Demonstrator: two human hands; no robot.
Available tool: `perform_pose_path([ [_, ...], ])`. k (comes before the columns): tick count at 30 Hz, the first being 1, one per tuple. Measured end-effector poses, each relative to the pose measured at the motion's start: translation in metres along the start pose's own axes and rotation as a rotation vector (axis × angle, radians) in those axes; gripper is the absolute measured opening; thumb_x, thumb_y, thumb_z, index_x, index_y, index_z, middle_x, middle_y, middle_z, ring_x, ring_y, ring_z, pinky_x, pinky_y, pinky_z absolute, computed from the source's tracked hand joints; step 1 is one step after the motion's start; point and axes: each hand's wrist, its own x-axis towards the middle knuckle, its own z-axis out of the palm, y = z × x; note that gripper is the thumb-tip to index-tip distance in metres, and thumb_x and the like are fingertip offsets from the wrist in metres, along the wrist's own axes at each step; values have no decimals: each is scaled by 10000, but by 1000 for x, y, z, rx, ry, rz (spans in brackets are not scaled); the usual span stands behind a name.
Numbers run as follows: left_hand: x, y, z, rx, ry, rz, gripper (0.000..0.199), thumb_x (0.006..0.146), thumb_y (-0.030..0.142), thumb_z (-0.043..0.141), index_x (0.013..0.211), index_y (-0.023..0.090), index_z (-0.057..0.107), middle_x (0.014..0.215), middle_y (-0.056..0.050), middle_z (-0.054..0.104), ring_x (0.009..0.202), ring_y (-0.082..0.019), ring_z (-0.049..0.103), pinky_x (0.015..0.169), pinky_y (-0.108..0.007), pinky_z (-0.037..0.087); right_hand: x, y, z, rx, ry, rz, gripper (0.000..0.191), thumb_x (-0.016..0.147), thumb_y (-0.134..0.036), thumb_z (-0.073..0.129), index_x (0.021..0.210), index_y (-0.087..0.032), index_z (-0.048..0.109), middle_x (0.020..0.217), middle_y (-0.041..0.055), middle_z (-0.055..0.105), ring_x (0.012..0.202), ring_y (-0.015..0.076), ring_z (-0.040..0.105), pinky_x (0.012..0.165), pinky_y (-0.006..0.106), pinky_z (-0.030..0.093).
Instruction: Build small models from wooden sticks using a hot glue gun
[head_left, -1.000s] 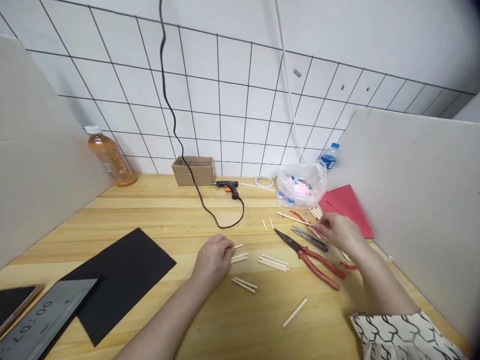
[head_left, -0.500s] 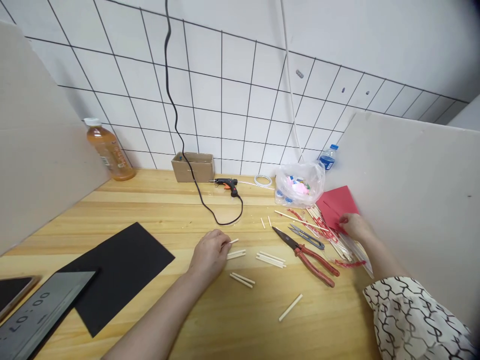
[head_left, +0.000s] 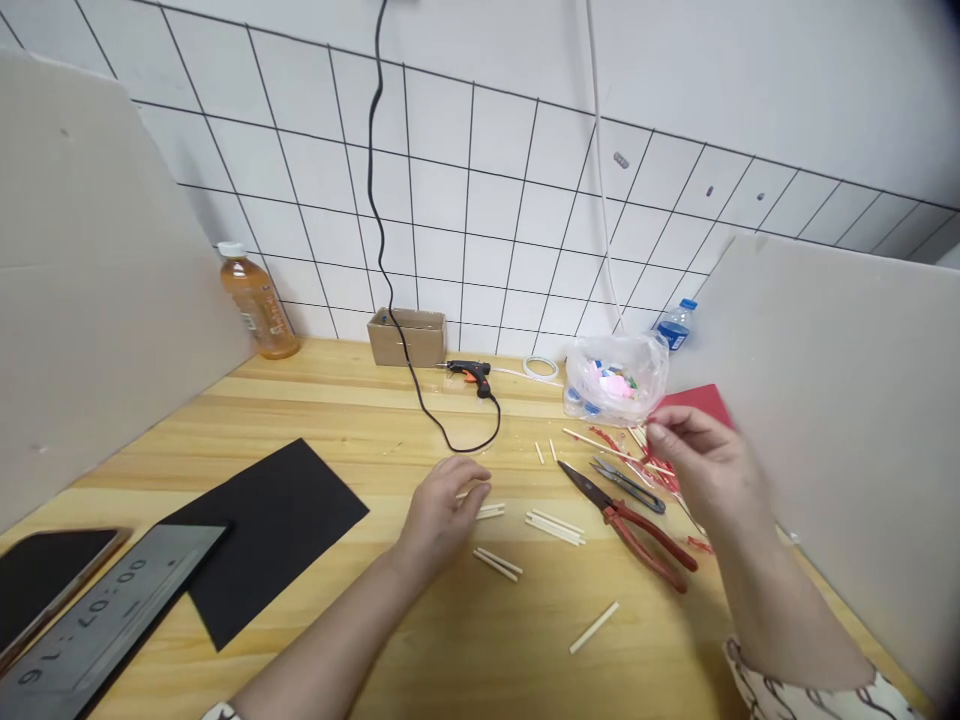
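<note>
My left hand (head_left: 445, 508) rests on the wooden table with its fingers curled round a short wooden stick (head_left: 463, 494), which is mostly hidden. Just right of it are a pair of short sticks (head_left: 491, 511), a small bunch of sticks (head_left: 555, 527) and another pair (head_left: 498, 564). One single stick (head_left: 594, 627) lies nearer the front. My right hand (head_left: 712, 470) is raised above the right side, thumb and forefinger pinched. A bit of red shows at its fingertips, but I cannot make out what it is. Behind it are red paper (head_left: 697, 402) and longer sticks with red wrapping (head_left: 637, 440).
Red-handled pliers (head_left: 630, 530) and thread snips (head_left: 628, 485) lie centre right. Behind are a glue gun (head_left: 472, 375) with its black cord, a cardboard box (head_left: 409, 338), a tape roll (head_left: 541, 368) and a plastic bag (head_left: 616, 380). Black paper (head_left: 277, 540) and a timer screen (head_left: 112, 620) lie left.
My right hand has lifted off the red paper and come up toward me, its fingers pinched. My left hand stays by the short sticks, its fingers slightly shifted. The view has turned a little left.
</note>
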Motion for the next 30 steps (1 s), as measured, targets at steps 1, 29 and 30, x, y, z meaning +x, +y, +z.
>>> perform_pose_path([
  [1,-2,7,-2,-101,29,-1,136,788,242,515,796,165,628,867,-73,621,868,-185,571,801,-308,437,-12,-11,15,142,-71,12,148,693,-327,670,769,-221,599,678,-11,559,585,115,490,565,245,411],
  [29,-9,83,-18,-1023,-72,-361,81,687,202,672,648,135,646,605,-2,623,621,-97,552,649,-218,432,-59,-44,91,664,-347,321,175,718,-350,646,712,-177,625,614,-4,505,605,109,428,575,239,353],
  [30,-6,83,-19,-1021,-77,-388,89,673,201,679,634,130,640,580,4,608,589,-85,532,618,-206,421,-56,-44,89,665,-352,313,187,725,-362,636,721,-175,630,620,0,504,606,111,427,570,241,349],
])
